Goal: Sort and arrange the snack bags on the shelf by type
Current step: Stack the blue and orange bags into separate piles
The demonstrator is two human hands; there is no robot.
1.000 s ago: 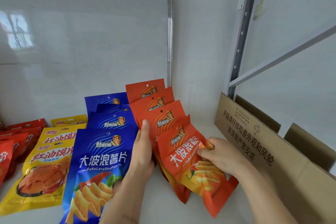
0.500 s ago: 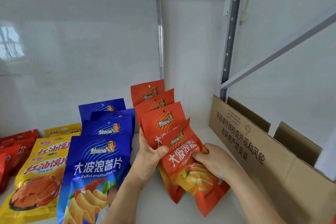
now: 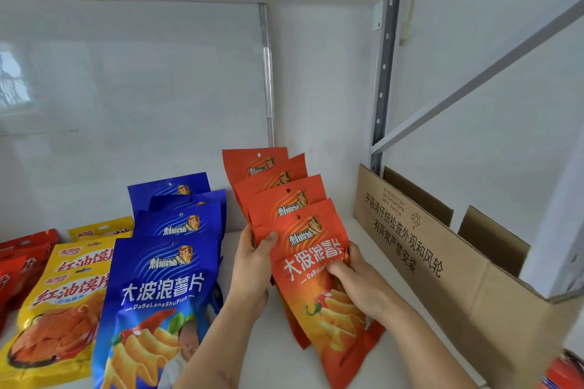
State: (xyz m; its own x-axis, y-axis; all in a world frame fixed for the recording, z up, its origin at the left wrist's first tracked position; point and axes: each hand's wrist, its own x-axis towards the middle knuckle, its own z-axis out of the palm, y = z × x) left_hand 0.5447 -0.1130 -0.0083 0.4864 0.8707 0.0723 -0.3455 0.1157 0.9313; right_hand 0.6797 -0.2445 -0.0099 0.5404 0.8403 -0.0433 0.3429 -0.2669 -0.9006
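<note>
The left hand [image 3: 252,265] gripped the left edge of the front orange bag [image 3: 319,287], thumb on its face. The right hand [image 3: 354,281] pinched the same bag at its middle. That bag fronted the orange row [image 3: 271,180] near the shelf's [image 3: 278,357] right end, beside the cardboard box [image 3: 442,278]. The step in hand appeared to be squaring this row. The next move likely called for aligning it with the blue bags [image 3: 164,287].

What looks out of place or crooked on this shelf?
The front orange bag is tilted, its bottom swung right, while the orange bags behind it stand straighter. Both hands, left and right, hold it. A red pack shows at the lower right corner, apart from the rows.
</note>
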